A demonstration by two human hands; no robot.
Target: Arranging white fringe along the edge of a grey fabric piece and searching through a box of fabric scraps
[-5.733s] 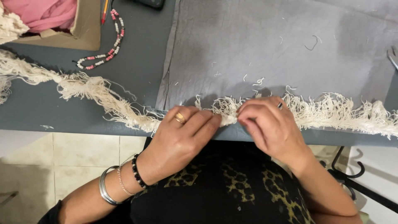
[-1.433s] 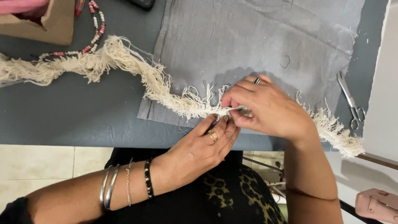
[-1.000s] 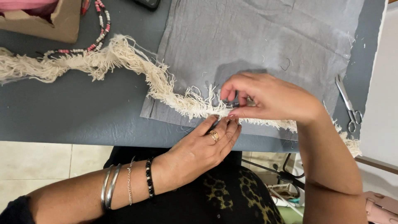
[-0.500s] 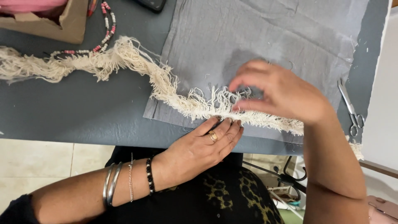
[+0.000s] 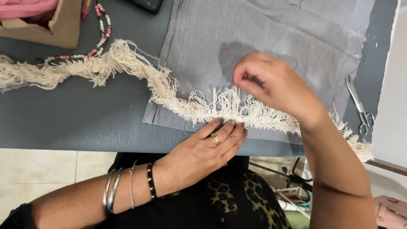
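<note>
You pinned cream fringe trim point(image 5: 203, 108) w/ flat L hand point(image 5: 203, 148); R hand point(image 5: 271, 87) pinched, prob. thread; keep tension even.

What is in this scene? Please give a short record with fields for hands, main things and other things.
left hand: fingertips pressing cream fringe trim on grey fabric
right hand: raised above the trim, fingers pinched; what it holds cannot be told
surface: grey table
right of fabric: scissors
upper left: bead string, cardboard box
</note>
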